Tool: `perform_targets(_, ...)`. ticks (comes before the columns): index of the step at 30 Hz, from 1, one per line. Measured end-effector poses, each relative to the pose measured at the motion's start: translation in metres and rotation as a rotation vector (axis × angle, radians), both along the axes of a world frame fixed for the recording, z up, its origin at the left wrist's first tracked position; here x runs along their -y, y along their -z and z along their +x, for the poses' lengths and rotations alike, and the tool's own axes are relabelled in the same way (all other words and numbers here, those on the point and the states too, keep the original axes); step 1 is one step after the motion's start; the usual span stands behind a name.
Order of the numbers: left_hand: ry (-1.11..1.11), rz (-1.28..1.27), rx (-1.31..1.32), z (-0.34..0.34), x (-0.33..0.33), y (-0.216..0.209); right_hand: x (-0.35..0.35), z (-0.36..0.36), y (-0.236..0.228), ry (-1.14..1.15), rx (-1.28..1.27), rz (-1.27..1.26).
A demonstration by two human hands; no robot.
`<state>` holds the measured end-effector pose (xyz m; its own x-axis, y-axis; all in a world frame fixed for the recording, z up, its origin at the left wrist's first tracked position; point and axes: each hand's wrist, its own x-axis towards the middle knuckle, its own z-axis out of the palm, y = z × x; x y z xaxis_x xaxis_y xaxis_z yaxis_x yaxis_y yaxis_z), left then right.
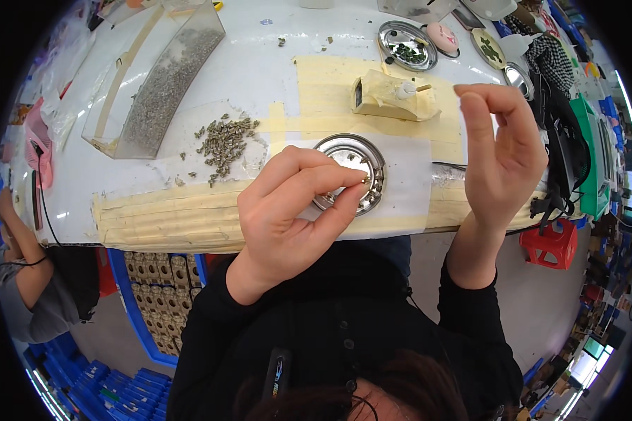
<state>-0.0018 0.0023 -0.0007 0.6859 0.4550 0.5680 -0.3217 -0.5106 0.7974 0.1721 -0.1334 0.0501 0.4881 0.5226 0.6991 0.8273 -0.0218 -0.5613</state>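
At left, a long clear plastic bin [130, 81] holding grainy grey bits stands on the white table [260, 77]; beside it, a loose pile of tiny, knobbly silver metal pieces [223, 146] could scatter if brushed. The left hand [288, 203] pinches what looks like a tiny gold-toned metal piece [366, 180] over a round, mirror-bright metal dish [345, 142]; something so small could slip from the fingertips. Behind sits a rounded block wrapped in cream tape [383, 105]. The right hand [502, 158] is raised, thumb and forefinger curled close; whether it grips anything, I cannot tell.
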Motion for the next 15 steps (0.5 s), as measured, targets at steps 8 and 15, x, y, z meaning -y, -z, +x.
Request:
perform_targets(8, -0.007, 0.027, 0.019, -0.001, -0.002, 0.002, -0.010, 0.009, 0.013, 0.173, 0.070, -0.146)
perform_targets(15, -0.015, 0.019, 0.020, 0.000, -0.001, 0.001, -0.013, 0.011, 0.016, 0.138, 0.092, -0.163)
